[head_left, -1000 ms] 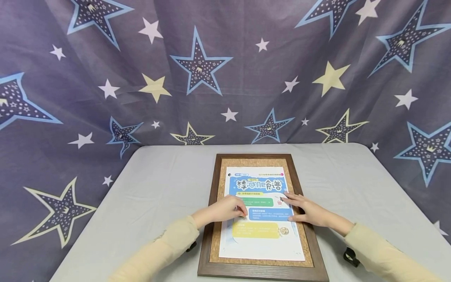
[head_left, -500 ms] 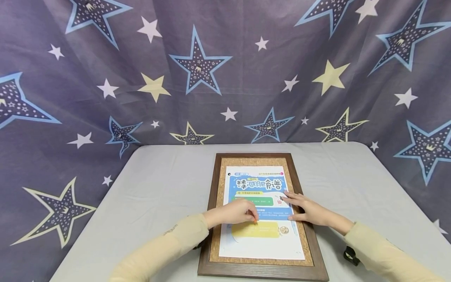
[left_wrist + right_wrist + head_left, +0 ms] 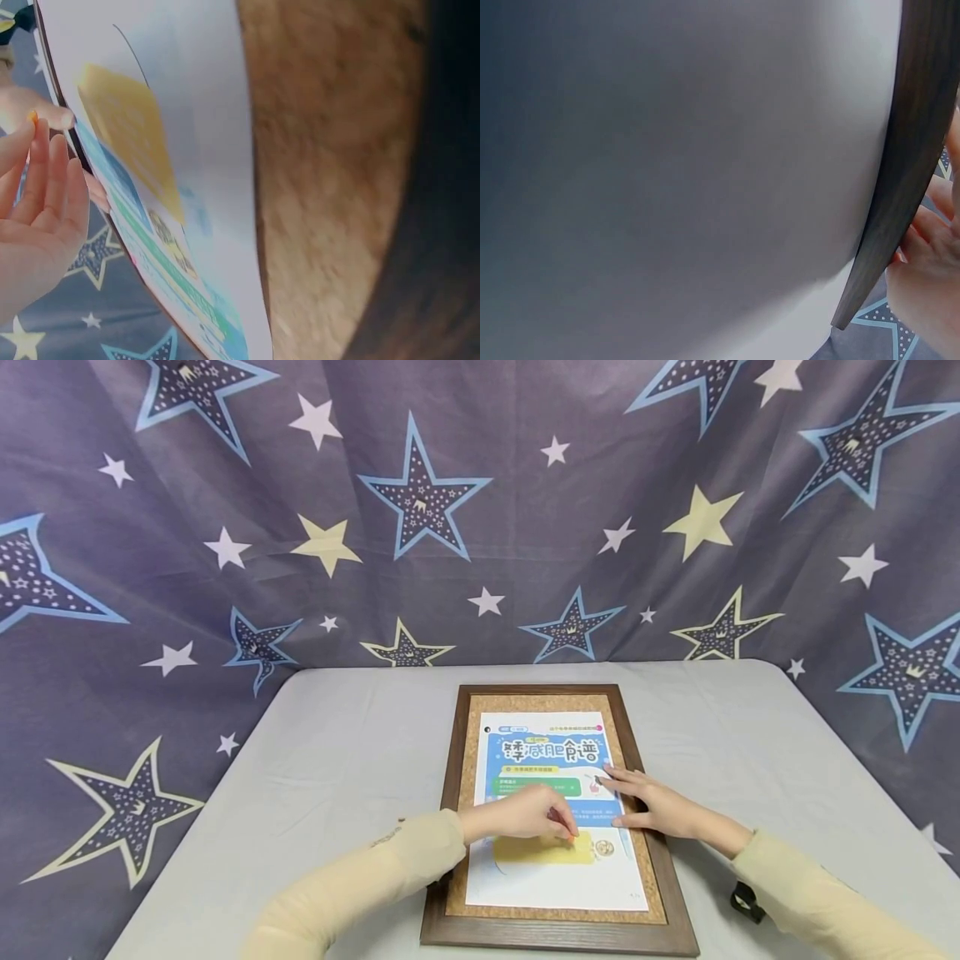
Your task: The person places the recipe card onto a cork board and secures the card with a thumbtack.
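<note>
A printed sheet (image 3: 555, 889) lies on a cork board (image 3: 540, 703) with a dark brown wooden frame (image 3: 558, 939). Over the lower middle of the sheet, my left hand (image 3: 525, 815) pinches a small orange pushpin (image 3: 33, 116) between thumb and finger. Whether its point touches the paper cannot be made out. With fingers spread, my right hand (image 3: 663, 810) rests on the sheet's right edge and reaches across the frame's right side. A black pushpin (image 3: 487, 729) sits in the sheet's upper left corner, a pink pushpin (image 3: 599, 727) in the upper right.
The board lies flat on a table with a pale grey cover (image 3: 360, 760). A dark curtain with a star pattern (image 3: 517, 518) hangs behind and at both sides. Black straps show under both wrists, one strap (image 3: 747, 902) at the right.
Carrying the orange pushpin, my left hand has moved right and slightly nearer across the sheet. The right hand has stayed in place on the sheet's edge.
</note>
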### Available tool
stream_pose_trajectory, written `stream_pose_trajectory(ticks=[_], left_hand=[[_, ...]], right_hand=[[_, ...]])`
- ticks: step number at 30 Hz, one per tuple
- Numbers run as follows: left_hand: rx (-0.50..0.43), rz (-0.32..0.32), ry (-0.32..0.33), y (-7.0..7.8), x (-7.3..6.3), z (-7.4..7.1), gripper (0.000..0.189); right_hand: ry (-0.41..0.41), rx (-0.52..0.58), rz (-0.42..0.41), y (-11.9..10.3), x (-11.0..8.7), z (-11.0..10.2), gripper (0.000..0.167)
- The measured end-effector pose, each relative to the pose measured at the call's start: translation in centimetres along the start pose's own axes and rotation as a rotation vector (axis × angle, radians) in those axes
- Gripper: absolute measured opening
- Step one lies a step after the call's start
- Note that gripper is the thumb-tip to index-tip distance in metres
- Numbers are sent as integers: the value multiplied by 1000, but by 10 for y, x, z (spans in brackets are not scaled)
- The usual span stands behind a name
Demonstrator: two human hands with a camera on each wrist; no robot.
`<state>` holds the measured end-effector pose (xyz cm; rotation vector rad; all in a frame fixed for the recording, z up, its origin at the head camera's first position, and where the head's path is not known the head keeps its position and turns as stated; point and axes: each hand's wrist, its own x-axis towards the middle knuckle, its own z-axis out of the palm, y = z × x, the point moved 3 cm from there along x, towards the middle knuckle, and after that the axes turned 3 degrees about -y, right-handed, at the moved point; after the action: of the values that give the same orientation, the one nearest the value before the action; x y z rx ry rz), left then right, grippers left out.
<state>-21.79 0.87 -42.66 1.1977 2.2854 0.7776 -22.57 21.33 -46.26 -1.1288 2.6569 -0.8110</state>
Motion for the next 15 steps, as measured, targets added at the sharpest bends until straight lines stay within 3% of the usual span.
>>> stream_pose_trajectory(ticks=[8, 15], left_hand=[[-92, -61, 2, 4, 8, 9, 7], [-198, -50, -13, 13, 15, 18, 7]], right_hand=[[-12, 2, 3, 0, 1, 1, 63], [-6, -6, 0, 1, 0, 0, 62]])
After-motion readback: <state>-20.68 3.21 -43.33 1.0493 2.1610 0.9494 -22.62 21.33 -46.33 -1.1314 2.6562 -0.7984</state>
